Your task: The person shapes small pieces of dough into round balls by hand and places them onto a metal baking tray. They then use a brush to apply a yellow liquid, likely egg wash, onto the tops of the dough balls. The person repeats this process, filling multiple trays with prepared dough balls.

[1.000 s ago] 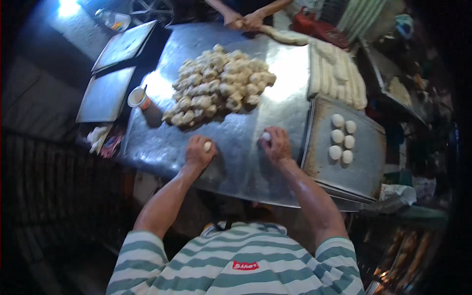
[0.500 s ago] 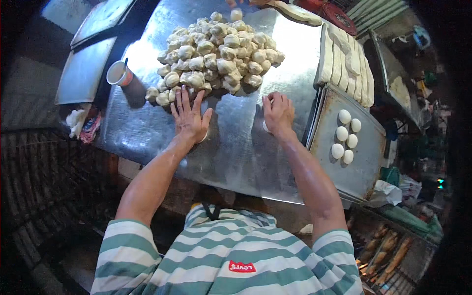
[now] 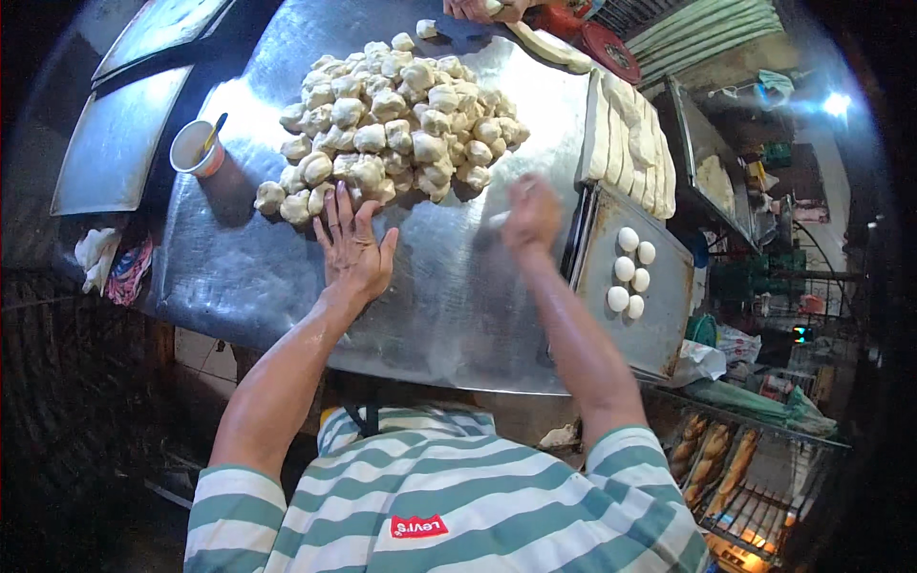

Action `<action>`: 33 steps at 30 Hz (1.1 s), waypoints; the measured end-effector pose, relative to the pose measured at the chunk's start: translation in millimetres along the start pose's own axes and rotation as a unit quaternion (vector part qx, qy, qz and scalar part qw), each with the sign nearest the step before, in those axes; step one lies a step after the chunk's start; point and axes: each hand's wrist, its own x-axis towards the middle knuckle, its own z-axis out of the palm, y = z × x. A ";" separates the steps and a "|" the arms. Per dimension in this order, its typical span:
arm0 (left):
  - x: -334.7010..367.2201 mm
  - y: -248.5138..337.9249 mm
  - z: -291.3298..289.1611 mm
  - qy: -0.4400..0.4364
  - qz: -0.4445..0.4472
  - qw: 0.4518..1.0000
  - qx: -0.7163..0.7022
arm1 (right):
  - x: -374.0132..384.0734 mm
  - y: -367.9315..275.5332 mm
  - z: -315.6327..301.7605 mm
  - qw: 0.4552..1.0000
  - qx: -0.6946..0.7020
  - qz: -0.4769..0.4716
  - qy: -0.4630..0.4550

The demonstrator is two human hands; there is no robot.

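Note:
A large heap of dough balls point(image 3: 392, 119) lies on the metal table point(image 3: 420, 315). At its near edge my left hand point(image 3: 355, 244) rests palm down, open with fingers spread, the fingertips touching the nearest pieces. Whatever lies beneath that palm is hidden. Right of the heap, my right hand point(image 3: 531, 212) is blurred by motion and curled over the tabletop. A small white dough ball point(image 3: 498, 220) pokes out at its left side. Beside that forearm, several smooth white oval pieces point(image 3: 626, 269) sit on a metal tray point(image 3: 650, 329).
Long dough strips point(image 3: 626, 143) lie behind the tray. A cup point(image 3: 198, 150) with a spoon stands left of the heap. Another person's hands point(image 3: 485, 8) work at the far edge. Flat metal trays point(image 3: 119, 143) are at left; long browned loaves point(image 3: 712, 454) lie on a rack lower right.
The whole view has shifted, with the table now further left. My right hand moves quickly over the tabletop, while my left stays by the heap. More of the other person's hands shows.

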 end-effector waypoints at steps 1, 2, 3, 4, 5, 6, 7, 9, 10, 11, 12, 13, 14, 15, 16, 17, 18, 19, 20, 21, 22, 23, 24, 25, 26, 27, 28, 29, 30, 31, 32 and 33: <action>-1.8 -0.9 -1.1 -0.011 -0.004 1.000 0.004 | -9.8 1.2 12.6 0.995 -0.075 -0.056 0.030; -4.0 -0.6 -1.9 -0.021 -0.008 1.000 0.008 | -3.6 8.1 21.6 0.984 -0.036 -0.112 0.133; -2.4 0.4 -0.9 -0.030 -0.012 0.999 0.011 | -1.1 16.7 27.4 0.994 0.038 -0.052 0.085; -1.3 -0.6 -0.3 -0.013 -0.008 1.000 0.007 | -2.5 20.3 27.8 0.993 0.112 0.008 0.033; -3.9 -1.2 -1.4 -0.017 -0.015 1.000 0.008 | -3.8 23.2 24.3 0.980 0.185 0.068 -0.020; -7.9 -1.9 -3.5 -0.022 -0.022 0.999 0.009 | -6.5 34.9 20.6 0.895 0.400 0.185 -0.072; -7.4 -2.7 -4.1 -0.022 -0.026 0.999 0.009 | -4.1 40.0 12.3 0.903 0.392 0.152 -0.092; -5.1 -3.0 -1.7 -0.003 -0.025 1.000 0.004 | -6.0 50.4 -3.5 0.914 0.373 0.086 -0.132; -4.5 -7.3 -2.2 0.000 -0.031 0.999 0.012 | -9.2 37.9 -22.8 0.967 0.198 -0.112 -0.115; -2.4 -6.3 -0.8 -0.002 -0.031 0.999 0.016 | -11.0 39.3 -28.6 0.963 0.212 -0.092 -0.136; 1.4 -5.2 1.4 0.000 -0.036 0.999 0.010 | -11.5 40.1 -32.8 0.959 0.226 -0.073 -0.157; -0.8 -5.7 2.0 -0.001 -0.035 0.999 0.010 | -18.9 41.8 -36.0 0.952 0.240 -0.046 -0.183; 0.2 -7.4 1.9 0.002 -0.037 0.999 0.011 | -13.5 33.4 -46.4 0.936 0.261 0.031 -0.233; 2.0 -9.0 2.7 0.004 -0.040 0.999 0.013 | -6.9 35.6 -54.1 0.920 0.268 0.016 -0.286; 2.6 -6.6 0.3 0.001 -0.046 0.999 0.011 | -6.6 43.2 -61.8 0.899 0.275 0.006 -0.341; 3.1 -8.9 -1.5 0.012 -0.043 0.999 0.015 | -4.8 35.4 -72.9 0.873 0.283 -0.010 -0.398; -1.5 -11.0 -4.9 0.011 -0.050 0.998 0.026 | -3.9 27.4 -86.5 0.877 0.176 -0.092 -0.438; 0.5 -8.5 -5.1 0.010 -0.046 0.998 0.029 | -11.7 34.1 -81.4 0.903 0.168 -0.094 -0.384; -0.6 -7.3 -3.8 0.009 -0.043 0.999 0.028 | -23.6 42.3 -69.9 0.925 0.156 -0.094 -0.332; -1.6 -7.1 -3.5 0.007 -0.040 0.999 0.028 | -36.1 49.5 -58.6 0.945 0.144 -0.094 -0.278; 1.6 -7.5 -2.4 0.012 -0.039 0.999 0.028 | -43.5 46.5 -50.0 0.954 0.152 -0.077 -0.246; 4.6 -7.0 -2.8 0.019 -0.039 0.999 0.023 | -56.7 37.9 -40.9 0.962 0.159 -0.057 -0.216; 8.8 -7.8 -4.1 0.025 -0.038 0.999 0.019 | -67.0 28.2 -30.5 0.968 0.166 -0.036 -0.185; -0.8 -9.1 -5.5 0.021 -0.037 0.999 0.013 | -87.4 18.1 -22.1 0.969 0.180 -0.042 -0.162; 6.8 -9.8 -3.1 0.030 -0.033 0.999 0.001 | -87.3 9.0 -15.3 0.972 0.189 -0.058 -0.124; 8.0 -8.5 -0.6 0.032 -0.030 0.999 0.004 | -86.2 1.5 -10.2 0.974 0.197 -0.075 -0.086; 5.7 -11.4 -0.1 0.038 -0.028 0.999 0.014 | -76.3 -9.6 -2.9 0.975 0.164 -0.132 -0.077; -0.3 -13.3 3.5 0.038 -0.025 0.999 0.017 | -67.8 -17.9 -1.4 0.973 0.123 -0.183 -0.069; -1.2 -17.7 6.5 0.020 -0.037 0.998 0.042 | -55.7 -22.6 -2.4 0.967 0.082 -0.232 -0.064; 7.0 -12.8 11.5 0.021 -0.026 0.998 0.044 | -31.2 -16.8 -4.7 0.970 0.069 -0.224 -0.059; 6.2 -8.1 10.8 0.011 -0.023 0.998 0.051 | -12.3 -8.3 -5.1 0.973 0.061 -0.211 -0.066; -0.2 -5.8 8.7 -0.002 -0.026 0.998 0.059 | -14.6 -0.4 -4.1 0.975 0.056 -0.199 -0.081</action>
